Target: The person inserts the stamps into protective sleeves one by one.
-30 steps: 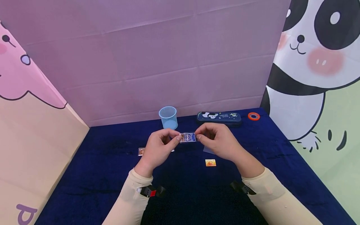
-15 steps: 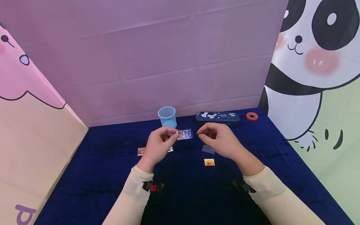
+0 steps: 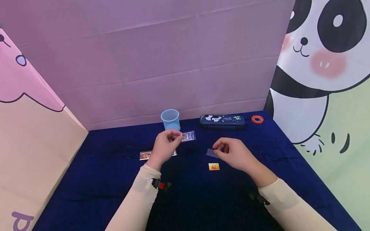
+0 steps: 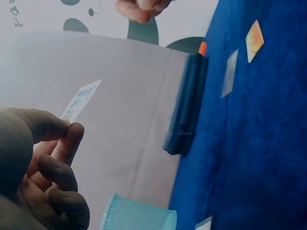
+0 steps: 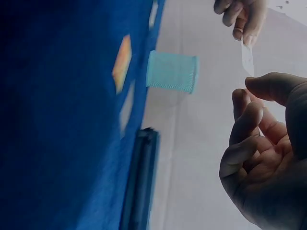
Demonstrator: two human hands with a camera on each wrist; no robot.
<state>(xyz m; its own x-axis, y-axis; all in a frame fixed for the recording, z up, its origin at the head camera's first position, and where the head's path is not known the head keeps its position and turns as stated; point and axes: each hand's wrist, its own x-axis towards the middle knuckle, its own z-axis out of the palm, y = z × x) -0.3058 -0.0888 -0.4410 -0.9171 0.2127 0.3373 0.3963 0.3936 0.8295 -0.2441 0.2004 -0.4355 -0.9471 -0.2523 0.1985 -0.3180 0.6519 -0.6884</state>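
Note:
In the head view my left hand (image 3: pixel 167 144) pinches a trading card (image 3: pixel 188 136) by its left end, between thumb and index finger. The card, blue and white on its face, sits in a clear sleeve and is raised above the table. My right hand (image 3: pixel 232 152) holds nothing; its fingers are loosely bent, with a gap between thumb and index finger. Beneath its fingertips lies a clear card sleeve (image 3: pixel 212 153). Nearer to me is a yellow-orange card (image 3: pixel 214 166). Two more cards lie at the left, one of them a brown card (image 3: pixel 145 155), partly behind my left hand.
Along the back of the dark blue cloth (image 3: pixel 115 179) stand a light blue mesh cup (image 3: pixel 170 119) and a navy pencil case (image 3: pixel 222 122) with a panda print. An orange tape roll (image 3: pixel 257 119) lies at the back right. Fabric walls rise behind and on both sides.
My right hand has let go of the card's right end and moved right and down, over the clear sleeve. My left hand keeps the card, now slightly tilted.

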